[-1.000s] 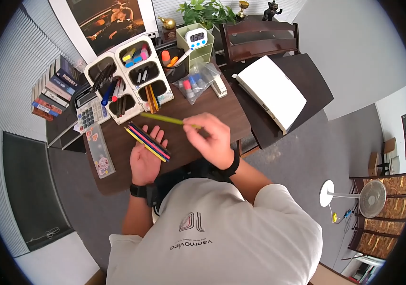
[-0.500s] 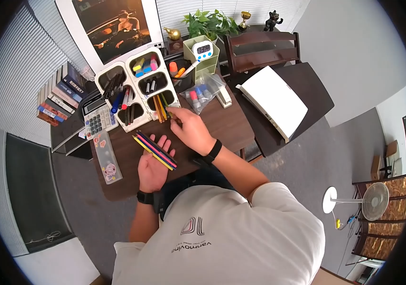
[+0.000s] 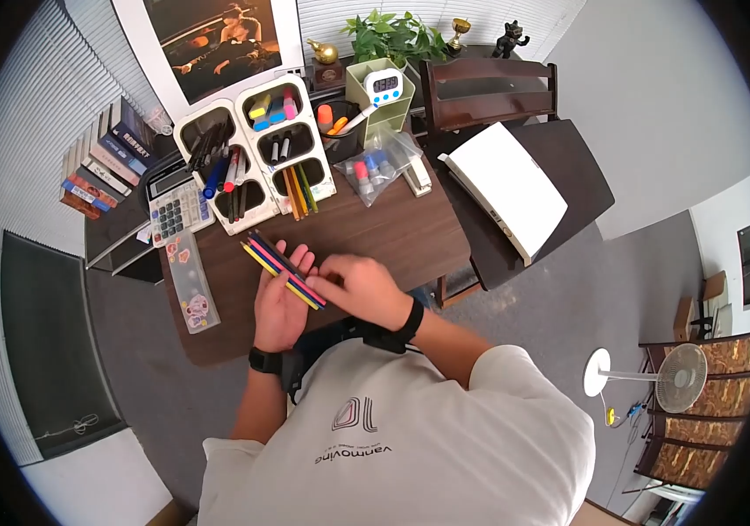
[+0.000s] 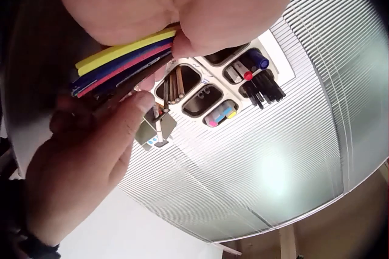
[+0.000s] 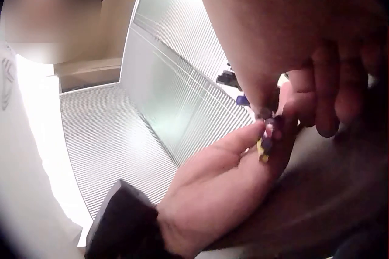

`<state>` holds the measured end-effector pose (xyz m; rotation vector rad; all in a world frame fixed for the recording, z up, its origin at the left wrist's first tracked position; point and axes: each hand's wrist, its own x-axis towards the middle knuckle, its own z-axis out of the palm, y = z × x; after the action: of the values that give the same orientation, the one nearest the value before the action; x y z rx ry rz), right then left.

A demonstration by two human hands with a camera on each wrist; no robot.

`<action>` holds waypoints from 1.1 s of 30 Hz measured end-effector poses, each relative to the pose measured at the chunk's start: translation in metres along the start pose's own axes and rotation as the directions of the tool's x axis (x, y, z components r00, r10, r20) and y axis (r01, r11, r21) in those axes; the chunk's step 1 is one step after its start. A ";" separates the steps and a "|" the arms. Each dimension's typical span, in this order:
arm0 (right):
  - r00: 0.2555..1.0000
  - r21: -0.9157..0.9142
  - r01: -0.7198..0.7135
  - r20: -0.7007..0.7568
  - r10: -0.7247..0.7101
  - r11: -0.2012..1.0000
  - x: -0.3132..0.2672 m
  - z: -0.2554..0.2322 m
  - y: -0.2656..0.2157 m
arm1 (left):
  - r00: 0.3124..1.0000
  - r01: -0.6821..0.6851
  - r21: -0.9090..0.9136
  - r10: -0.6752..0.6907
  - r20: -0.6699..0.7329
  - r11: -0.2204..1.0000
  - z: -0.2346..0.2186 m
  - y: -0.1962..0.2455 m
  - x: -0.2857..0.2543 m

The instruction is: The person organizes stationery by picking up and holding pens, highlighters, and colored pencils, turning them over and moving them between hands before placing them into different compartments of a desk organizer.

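Observation:
My left hand (image 3: 279, 317), palm up, holds a small bundle of colored pencils (image 3: 266, 255) with its thumb across them; yellow, blue, pink and dark ones show in the left wrist view. Over the near end of the bundle is my right hand (image 3: 373, 294), its thumb and fingertips around a dark pencil (image 4: 130, 81). Beyond the hands stands a white desk organizer (image 3: 254, 223) with several compartments. Its front right compartment has brown-yellow pencils and a green pencil (image 3: 306, 187).
A long clear pencil case (image 3: 189, 282) and a calculator (image 3: 177, 213) lie to the left. At the right are a plastic bag of small bottles (image 3: 378, 167), a stapler (image 3: 417, 178) and a black pen cup (image 3: 345, 140). A timer (image 3: 383, 85) sits behind them.
The right hand carried a green pencil forward into the organizer's front right compartment, let go of it, and came back to the bundle. The left hand has kept its hold.

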<state>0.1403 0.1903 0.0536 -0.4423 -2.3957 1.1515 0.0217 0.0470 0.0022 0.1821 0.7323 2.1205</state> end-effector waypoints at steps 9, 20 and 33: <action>0.999 0.036 0.046 -0.003 -0.045 0.998 -0.014 0.003 0.003 | 0.996 -0.044 0.134 0.054 -0.075 0.990 0.001 -0.006 -0.002; 0.872 0.183 0.266 -0.464 -0.155 0.946 0.009 -0.053 0.002 | 1.000 0.020 0.034 -0.021 0.013 0.999 0.001 0.001 -0.001; 0.953 0.065 0.187 -0.256 -0.164 0.980 0.069 -0.007 0.028 | 0.997 0.019 0.117 -0.011 -0.073 0.993 0.006 0.004 -0.005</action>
<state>0.0883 0.2440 0.0524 -0.3166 -2.1112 1.0506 0.0244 0.0436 0.0103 0.1639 0.8991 2.0800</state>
